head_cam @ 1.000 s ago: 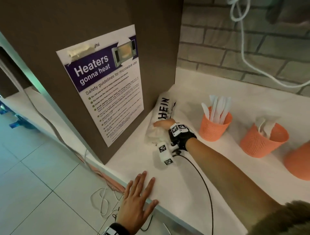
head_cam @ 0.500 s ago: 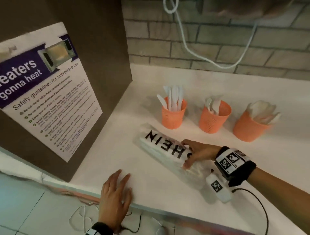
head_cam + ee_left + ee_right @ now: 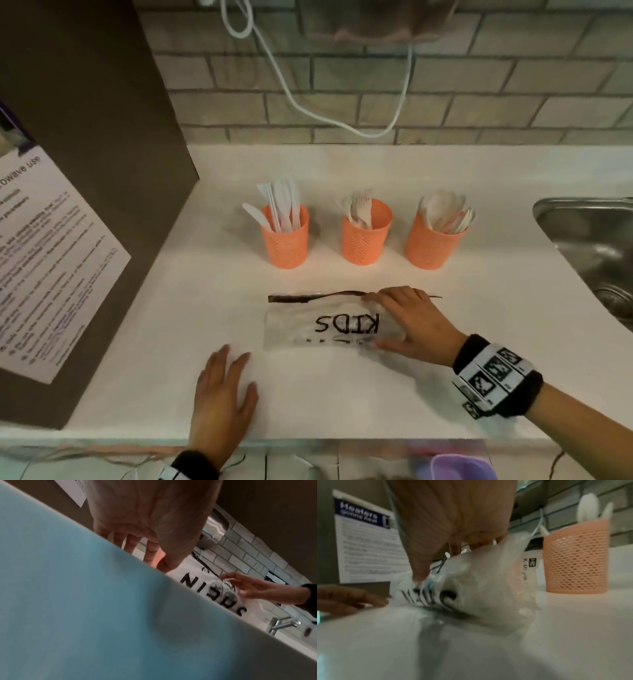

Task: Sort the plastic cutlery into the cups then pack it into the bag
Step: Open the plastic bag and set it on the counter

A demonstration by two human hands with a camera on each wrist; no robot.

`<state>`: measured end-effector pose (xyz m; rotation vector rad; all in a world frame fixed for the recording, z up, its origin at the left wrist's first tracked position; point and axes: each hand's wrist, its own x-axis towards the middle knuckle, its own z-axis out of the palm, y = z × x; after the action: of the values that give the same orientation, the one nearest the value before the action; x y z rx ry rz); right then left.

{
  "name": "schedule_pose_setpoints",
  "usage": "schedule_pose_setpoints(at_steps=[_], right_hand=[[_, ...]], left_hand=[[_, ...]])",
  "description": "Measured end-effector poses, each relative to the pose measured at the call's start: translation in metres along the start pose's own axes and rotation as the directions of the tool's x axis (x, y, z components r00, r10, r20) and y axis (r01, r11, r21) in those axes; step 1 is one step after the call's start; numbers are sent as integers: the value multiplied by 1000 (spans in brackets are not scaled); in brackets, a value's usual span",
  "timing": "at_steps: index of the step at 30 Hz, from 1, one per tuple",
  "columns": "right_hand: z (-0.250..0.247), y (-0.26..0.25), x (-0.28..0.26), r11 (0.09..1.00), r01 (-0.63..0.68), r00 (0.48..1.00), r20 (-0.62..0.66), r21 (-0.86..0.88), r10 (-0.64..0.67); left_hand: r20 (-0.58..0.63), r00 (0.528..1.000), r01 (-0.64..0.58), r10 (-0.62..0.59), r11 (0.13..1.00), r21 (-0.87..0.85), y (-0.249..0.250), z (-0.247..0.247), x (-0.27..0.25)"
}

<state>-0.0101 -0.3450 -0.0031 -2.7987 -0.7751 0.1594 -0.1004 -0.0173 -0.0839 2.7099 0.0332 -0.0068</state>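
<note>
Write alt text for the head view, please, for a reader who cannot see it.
A right hand holds a clear printed bag on a white counter; the left hand rests flat nearby. Behind stand three orange cups of white cutlery.

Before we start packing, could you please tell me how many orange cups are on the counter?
3, in a row behind the bag: the left cup, the middle cup and the right cup, nearest the sink. None seems hidden.

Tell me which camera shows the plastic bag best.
The head view. There the whole bag lies flat on the counter in front of the three cups, with the right hand holding its right end. The left wrist view shows only part of its lettering past the counter edge; the right wrist view shows it close and blurred.
</note>
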Motion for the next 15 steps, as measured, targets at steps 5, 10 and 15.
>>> schedule_pose_setpoints(at_steps=[5, 10, 15], right_hand=[[-4, 19, -3, 982, -50, 982, -172, 184, 82], [-17, 36, 1, 976, -139, 973, -162, 166, 167], [-34, 52, 0, 957, -183, 983, 41, 224, 178]], left_hand=[[-93, 995, -8, -33, 912, -410, 38, -36, 30], [-16, 979, -197, 205, 914, -353, 66, -52, 67], [-102, 978, -198, 180, 956, -217, 77, -58, 97]])
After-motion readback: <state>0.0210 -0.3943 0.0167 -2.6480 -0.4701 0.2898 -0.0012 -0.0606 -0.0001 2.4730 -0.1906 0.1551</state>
